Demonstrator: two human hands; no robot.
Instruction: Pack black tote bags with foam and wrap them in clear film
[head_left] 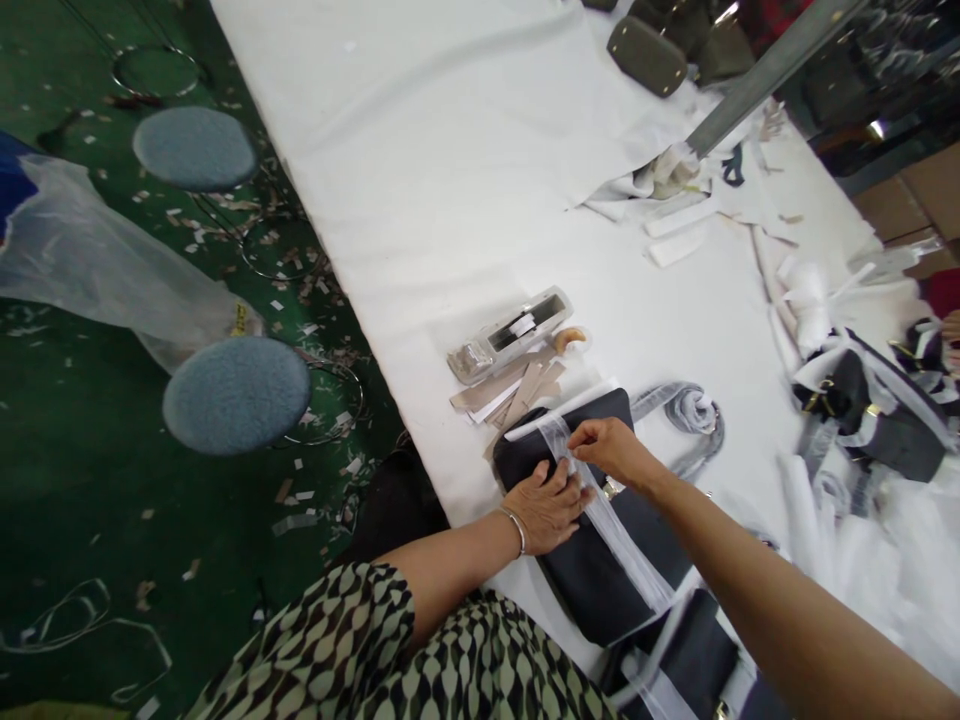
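A black handbag (600, 580) lies flat near the table's front edge, its strap wrapped in clear plastic film (630, 550) that runs lengthwise across it. My left hand (546, 508) rests palm down on the bag and the wrapped strip, fingers spread. Just above, my right hand (611, 448) has thumb and fingertips pinched together at the strip's upper end; whatever is between them is too small to make out. A coil of plastic-wrapped strap (691, 410) lies on the cloth to the right of the bag.
A tape dispenser (514, 335) and cut strips (517, 395) sit beyond the bag. Another black bag (697, 650) lies at the near edge. Wrapped bags (892, 410) are piled on the right, near a metal post (772, 80). Blue stools (236, 395) stand left of the table.
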